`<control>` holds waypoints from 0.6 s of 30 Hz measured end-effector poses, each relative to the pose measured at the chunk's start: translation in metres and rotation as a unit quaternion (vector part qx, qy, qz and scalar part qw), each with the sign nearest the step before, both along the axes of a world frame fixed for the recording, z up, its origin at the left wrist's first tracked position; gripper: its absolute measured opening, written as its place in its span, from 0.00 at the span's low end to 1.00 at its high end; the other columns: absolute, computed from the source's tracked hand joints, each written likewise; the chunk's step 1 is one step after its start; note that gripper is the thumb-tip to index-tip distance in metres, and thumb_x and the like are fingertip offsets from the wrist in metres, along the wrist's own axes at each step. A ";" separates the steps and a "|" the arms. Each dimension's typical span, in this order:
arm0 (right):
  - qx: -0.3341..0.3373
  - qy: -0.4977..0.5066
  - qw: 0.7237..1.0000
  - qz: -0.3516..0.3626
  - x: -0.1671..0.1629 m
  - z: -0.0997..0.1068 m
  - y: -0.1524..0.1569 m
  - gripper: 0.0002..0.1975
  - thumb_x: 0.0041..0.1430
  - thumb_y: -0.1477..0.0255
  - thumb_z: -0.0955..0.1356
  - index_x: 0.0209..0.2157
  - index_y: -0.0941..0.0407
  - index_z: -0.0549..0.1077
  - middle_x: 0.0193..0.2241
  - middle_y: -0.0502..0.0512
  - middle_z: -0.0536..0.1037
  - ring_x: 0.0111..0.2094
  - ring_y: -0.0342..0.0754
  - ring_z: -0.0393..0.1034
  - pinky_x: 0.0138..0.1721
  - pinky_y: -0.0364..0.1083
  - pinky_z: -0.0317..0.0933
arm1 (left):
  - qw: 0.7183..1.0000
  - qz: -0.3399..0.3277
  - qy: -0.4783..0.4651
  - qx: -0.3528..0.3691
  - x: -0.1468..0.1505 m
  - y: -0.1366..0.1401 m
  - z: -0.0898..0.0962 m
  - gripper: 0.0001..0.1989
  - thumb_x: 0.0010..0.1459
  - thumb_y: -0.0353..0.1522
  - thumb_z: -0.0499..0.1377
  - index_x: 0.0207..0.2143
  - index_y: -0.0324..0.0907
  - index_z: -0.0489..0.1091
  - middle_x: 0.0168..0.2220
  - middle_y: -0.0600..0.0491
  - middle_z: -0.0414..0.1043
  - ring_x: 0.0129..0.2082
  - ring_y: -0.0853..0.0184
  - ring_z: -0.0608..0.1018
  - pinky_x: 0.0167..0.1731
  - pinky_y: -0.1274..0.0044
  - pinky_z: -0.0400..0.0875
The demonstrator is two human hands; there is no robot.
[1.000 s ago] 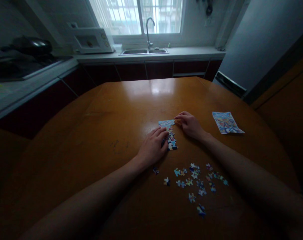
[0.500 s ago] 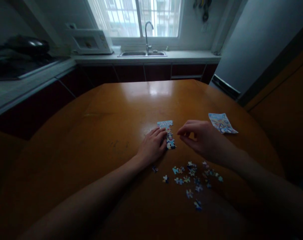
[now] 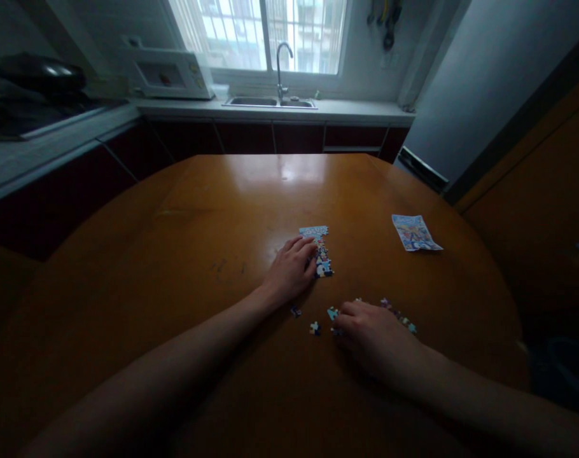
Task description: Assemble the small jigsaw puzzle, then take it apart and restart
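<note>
My left hand lies flat on the left side of a partly joined jigsaw puzzle, its fingers stretched out over the pieces. The puzzle's top strip and right edge show; the rest is under the hand. Low over the loose pieces is my right hand, fingers bent down and close together. Its fingertips are hidden, so what they pinch cannot be made out. A teal puzzle piece shows by its knuckles. Two single pieces, a dark one and a white-and-dark one, lie between the hands.
A creased picture sheet rests on the wooden table at the right. More loose puzzle pieces trail out beyond my right hand. Past the far table edge stand a counter with a sink, a microwave and a fridge.
My right hand has come down and towards me, from beside the joined puzzle to the loose pieces, covering many of them. My left hand stays on the puzzle. The view has shifted slightly.
</note>
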State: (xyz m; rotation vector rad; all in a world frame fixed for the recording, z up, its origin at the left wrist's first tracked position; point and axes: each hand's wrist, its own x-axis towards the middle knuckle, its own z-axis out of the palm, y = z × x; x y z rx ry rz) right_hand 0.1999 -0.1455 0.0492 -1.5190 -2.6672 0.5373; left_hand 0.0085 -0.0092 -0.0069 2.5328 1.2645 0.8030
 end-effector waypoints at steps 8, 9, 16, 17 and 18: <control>-0.027 -0.033 0.999 -0.024 -0.011 -0.002 0.004 0.11 0.56 0.85 0.65 0.39 0.60 0.74 0.39 0.62 0.78 0.35 0.50 0.72 0.36 0.47 0.60 | 1.000 -0.002 -0.005 0.011 0.000 0.001 -0.001 0.13 0.65 0.30 0.57 0.50 0.42 0.73 0.60 0.48 0.71 0.62 0.55 0.68 0.64 0.58 0.65; -0.030 -0.033 0.999 -0.020 -0.012 -0.001 0.004 0.12 0.55 0.86 0.65 0.40 0.61 0.74 0.40 0.63 0.78 0.36 0.51 0.72 0.37 0.47 0.60 | 1.000 -0.001 -0.003 0.011 0.000 0.001 -0.001 0.12 0.65 0.30 0.57 0.50 0.42 0.73 0.60 0.47 0.71 0.62 0.55 0.68 0.64 0.58 0.65; -0.060 -0.023 0.998 -0.017 -0.014 0.003 0.001 0.17 0.53 0.87 0.64 0.43 0.61 0.72 0.39 0.63 0.78 0.35 0.50 0.70 0.35 0.47 0.58 | 1.000 -0.005 -0.004 0.015 0.000 0.001 0.000 0.12 0.65 0.30 0.57 0.50 0.42 0.72 0.60 0.47 0.71 0.62 0.56 0.68 0.63 0.58 0.65; -0.060 -0.019 0.998 -0.018 -0.014 0.002 0.001 0.16 0.53 0.87 0.64 0.43 0.61 0.72 0.39 0.64 0.78 0.35 0.50 0.70 0.35 0.47 0.58 | 1.000 -0.005 -0.005 0.015 0.000 0.000 0.000 0.12 0.65 0.30 0.57 0.50 0.42 0.72 0.59 0.47 0.71 0.62 0.56 0.68 0.63 0.58 0.65; -0.060 -0.014 0.998 -0.018 -0.013 0.001 0.000 0.16 0.53 0.87 0.64 0.42 0.61 0.72 0.39 0.64 0.78 0.35 0.49 0.70 0.35 0.47 0.58 | 1.000 -0.004 -0.005 0.014 0.000 0.000 0.000 0.12 0.65 0.30 0.57 0.50 0.42 0.73 0.59 0.47 0.71 0.62 0.56 0.68 0.63 0.58 0.65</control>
